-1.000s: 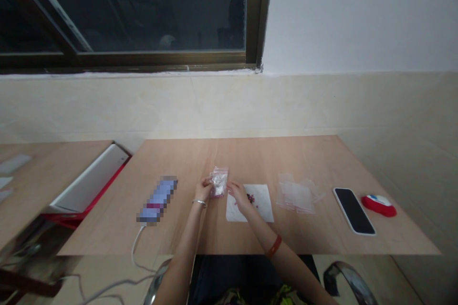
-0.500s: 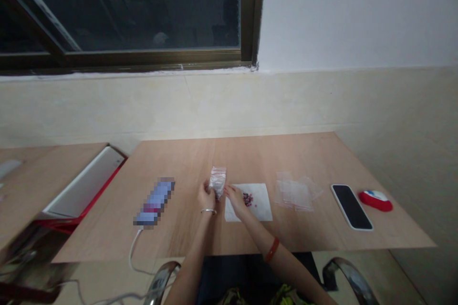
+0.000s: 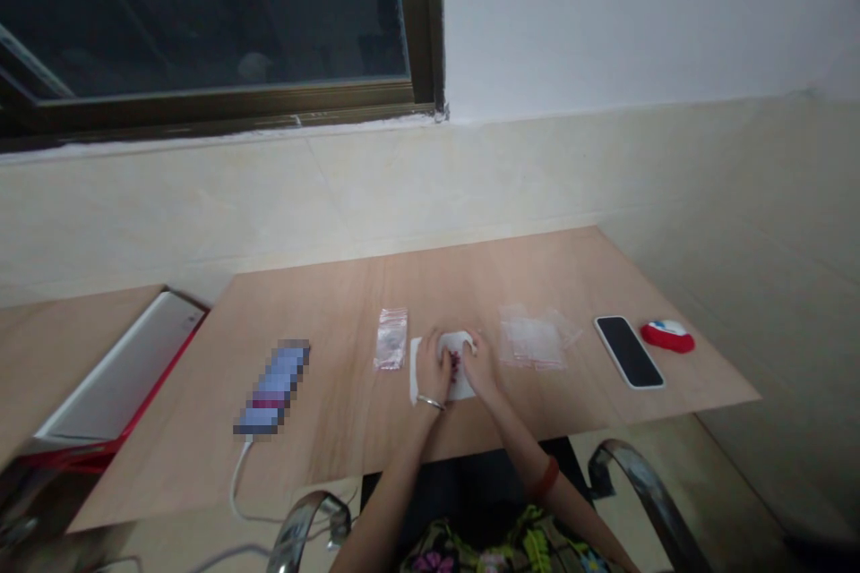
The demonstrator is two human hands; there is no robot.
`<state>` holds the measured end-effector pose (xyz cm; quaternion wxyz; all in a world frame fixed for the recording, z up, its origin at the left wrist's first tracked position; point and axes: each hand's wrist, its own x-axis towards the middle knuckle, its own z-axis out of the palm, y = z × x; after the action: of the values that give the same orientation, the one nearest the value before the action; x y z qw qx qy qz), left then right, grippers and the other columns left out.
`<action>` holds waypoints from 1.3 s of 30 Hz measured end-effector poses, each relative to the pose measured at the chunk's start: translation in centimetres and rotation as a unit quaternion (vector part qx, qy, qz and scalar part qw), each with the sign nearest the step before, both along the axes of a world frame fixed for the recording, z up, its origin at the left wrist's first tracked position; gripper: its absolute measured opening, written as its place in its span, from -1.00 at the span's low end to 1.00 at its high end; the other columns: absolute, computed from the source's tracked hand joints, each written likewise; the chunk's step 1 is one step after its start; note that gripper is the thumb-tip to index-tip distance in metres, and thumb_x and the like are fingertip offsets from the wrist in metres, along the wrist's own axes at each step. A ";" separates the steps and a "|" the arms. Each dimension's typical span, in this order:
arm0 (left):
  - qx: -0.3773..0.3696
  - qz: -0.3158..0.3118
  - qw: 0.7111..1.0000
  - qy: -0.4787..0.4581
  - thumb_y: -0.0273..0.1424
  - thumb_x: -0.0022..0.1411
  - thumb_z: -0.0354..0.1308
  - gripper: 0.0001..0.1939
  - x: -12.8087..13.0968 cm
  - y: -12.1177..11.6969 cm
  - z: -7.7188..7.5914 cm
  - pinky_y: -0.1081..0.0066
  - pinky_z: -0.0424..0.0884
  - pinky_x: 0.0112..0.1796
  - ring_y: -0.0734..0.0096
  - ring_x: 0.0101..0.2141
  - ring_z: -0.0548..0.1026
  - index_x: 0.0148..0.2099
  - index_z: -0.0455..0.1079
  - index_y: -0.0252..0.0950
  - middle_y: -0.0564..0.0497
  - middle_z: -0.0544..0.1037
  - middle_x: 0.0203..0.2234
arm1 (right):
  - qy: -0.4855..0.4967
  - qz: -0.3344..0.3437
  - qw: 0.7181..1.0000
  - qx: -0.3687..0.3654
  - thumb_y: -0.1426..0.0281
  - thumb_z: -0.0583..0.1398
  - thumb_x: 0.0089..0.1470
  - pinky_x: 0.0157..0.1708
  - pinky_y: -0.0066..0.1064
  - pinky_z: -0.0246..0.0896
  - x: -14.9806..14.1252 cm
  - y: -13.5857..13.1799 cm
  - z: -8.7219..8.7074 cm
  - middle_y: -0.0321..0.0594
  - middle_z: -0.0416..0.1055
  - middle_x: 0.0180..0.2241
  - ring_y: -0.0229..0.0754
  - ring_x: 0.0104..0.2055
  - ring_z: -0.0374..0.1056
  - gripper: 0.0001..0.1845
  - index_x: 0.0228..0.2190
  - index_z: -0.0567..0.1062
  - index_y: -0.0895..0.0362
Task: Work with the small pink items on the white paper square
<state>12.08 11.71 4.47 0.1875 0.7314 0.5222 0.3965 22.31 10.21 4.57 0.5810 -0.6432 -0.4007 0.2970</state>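
Note:
A sheet of white paper (image 3: 460,390) lies on the table in front of me with a small heap of dark red bead-like pieces (image 3: 454,365) on it. My left hand (image 3: 434,369), with a silver bangle at the wrist, is over its left part, fingers curled on the paper. My right hand (image 3: 481,367) grips the right side, thumb toward the pieces. Between the hands the far edge looks bent up. Just left of the paper lies a stack of clear zip bags (image 3: 391,340), touched by neither hand.
Loose clear bags (image 3: 534,340) lie spread right of the paper. Farther right are a white-edged phone (image 3: 630,352) and a red and white object (image 3: 667,336). A blurred-out phone (image 3: 274,388) with a white cable (image 3: 235,483) lies at left. Chair armrests flank me.
My left hand has let go of the stack of bags and moved right onto the paper. My right hand has shifted to the paper's right side, and the sheet looks narrower. The view has turned slightly.

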 end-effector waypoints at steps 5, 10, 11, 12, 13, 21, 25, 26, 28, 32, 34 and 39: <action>-0.029 -0.260 0.958 0.114 -0.50 0.16 -0.05 -0.63 5.8 -3.4 0.1 0.16 0.18 0.08 0.25 0.08 0.26 0.04 0.28 -0.29 -0.11 0.38 0.02 | -0.222 -0.050 0.974 -0.004 0.52 -0.01 -0.12 0.10 -0.14 0.04 6.9 -4.6 -1.6 0.00 0.29 0.01 -0.07 0.08 0.17 -0.49 -0.08 0.41 0.23; -0.061 -0.327 0.930 0.158 -0.49 0.16 -0.01 -0.58 8.7 -5.2 0.3 0.19 0.15 0.09 0.28 0.08 0.26 0.09 0.23 -0.28 -0.08 0.37 0.04 | -0.314 -0.114 0.940 -0.069 0.52 -0.01 -0.12 0.03 -0.09 0.09 11.3 -8.5 -3.9 0.09 0.32 -0.04 0.00 0.02 0.22 -0.48 -0.08 0.41 0.28; -0.068 -0.334 0.926 0.160 -0.49 0.16 -0.01 -0.58 9.0 -5.3 0.4 0.20 0.16 0.08 0.29 0.07 0.27 0.10 0.22 -0.27 -0.07 0.38 0.04 | -0.315 -0.115 0.939 -0.077 0.51 -0.01 -0.10 0.01 -0.10 0.12 11.7 -8.9 -4.1 0.09 0.36 -0.08 0.00 -0.02 0.25 -0.51 -0.10 0.43 0.29; -0.074 -0.340 0.924 0.157 -0.49 0.16 -0.01 -0.58 9.1 -5.4 0.4 0.21 0.17 0.08 0.30 0.06 0.28 0.10 0.22 -0.26 -0.06 0.38 0.03 | -0.313 -0.113 0.940 -0.081 0.49 -0.01 -0.08 -0.01 -0.11 0.14 12.0 -9.1 -4.3 0.08 0.39 -0.12 0.00 -0.06 0.28 -0.55 -0.13 0.45 0.29; -0.081 -0.343 0.924 0.151 -0.49 0.16 0.00 -0.59 9.2 -5.5 0.3 0.21 0.18 0.07 0.31 0.05 0.30 0.09 0.23 -0.26 -0.06 0.39 0.02 | -0.307 -0.109 0.942 -0.082 0.47 0.00 -0.06 -0.04 -0.12 0.16 12.2 -9.3 -4.4 0.06 0.42 -0.16 -0.02 -0.10 0.31 -0.59 -0.17 0.47 0.27; -0.165 -0.308 0.937 0.020 -0.43 0.15 0.05 -0.64 9.1 -4.8 -0.3 0.26 0.33 -0.03 0.27 -0.08 0.43 0.03 0.28 -0.31 -0.11 0.47 -0.09 | -0.243 -0.074 0.965 -0.070 0.38 0.04 -0.02 -0.17 -0.22 0.25 12.4 -9.1 -4.3 0.01 0.46 -0.26 -0.07 -0.23 0.36 -0.64 -0.23 0.50 0.26; -0.204 -0.309 0.928 -0.049 -0.52 0.10 0.08 -0.62 9.5 -4.8 -0.9 0.26 0.32 -0.01 0.28 -0.07 0.43 0.00 0.29 -0.30 -0.11 0.47 -0.08 | -0.265 -0.028 0.961 -0.069 0.42 0.14 -0.14 -0.13 -0.21 0.23 12.2 -9.1 -4.4 -0.03 0.43 -0.22 -0.05 -0.17 0.32 -0.61 -0.20 0.50 0.22; -0.210 -0.309 0.925 -0.065 -0.55 0.09 0.07 -0.62 9.6 -4.8 -1.0 0.25 0.32 0.00 0.29 -0.07 0.43 0.00 0.29 -0.30 -0.11 0.46 -0.08 | -0.264 -0.021 0.962 -0.065 0.43 0.15 -0.14 -0.12 -0.22 0.23 12.2 -9.1 -4.5 -0.04 0.43 -0.22 -0.05 -0.17 0.32 -0.62 -0.20 0.50 0.21; -0.222 -0.308 0.920 -0.094 -0.59 0.09 0.04 -0.63 10.0 -4.9 -1.2 0.25 0.31 0.01 0.31 -0.08 0.43 -0.02 0.30 -0.29 -0.10 0.47 -0.10 | -0.253 -0.014 0.966 -0.058 0.42 0.13 -0.10 -0.14 -0.23 0.24 12.2 -9.1 -4.6 -0.05 0.43 -0.24 -0.07 -0.18 0.32 -0.67 -0.24 0.52 0.21; -0.246 -0.299 0.911 -0.141 -0.61 0.09 0.03 -0.65 10.5 -4.9 -1.4 0.23 0.32 0.01 0.33 -0.08 0.44 -0.05 0.32 -0.29 -0.09 0.49 -0.13 | -0.239 -0.021 0.969 -0.056 0.40 0.06 -0.02 -0.18 -0.24 0.25 12.4 -9.1 -4.7 -0.04 0.46 -0.32 -0.09 -0.25 0.34 -0.71 -0.35 0.55 0.23; -0.267 -0.269 0.913 -0.152 -0.61 0.05 0.09 -0.63 10.6 -4.9 -1.2 0.22 0.33 0.00 0.31 -0.08 0.43 -0.06 0.34 -0.28 -0.09 0.49 -0.13 | -0.225 -0.026 0.973 -0.055 0.40 0.06 -0.02 -0.18 -0.24 0.25 12.5 -9.0 -4.6 -0.05 0.47 -0.34 -0.09 -0.26 0.35 -0.71 -0.37 0.55 0.22; -0.291 -0.195 0.924 -0.155 -0.56 0.02 0.17 -0.62 10.4 -4.8 -0.6 0.24 0.40 -0.11 0.27 -0.16 0.47 -0.06 0.37 -0.25 -0.13 0.48 -0.13 | -0.138 -0.031 0.989 -0.048 0.37 0.08 -0.05 -0.21 -0.25 0.28 12.0 -9.1 -3.6 -0.04 0.49 -0.32 -0.08 -0.28 0.39 -0.70 -0.32 0.53 0.24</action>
<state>22.50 6.92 3.83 0.5442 0.6617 0.4255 0.2913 34.32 1.14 0.95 0.4979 -0.7170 -0.4422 0.2062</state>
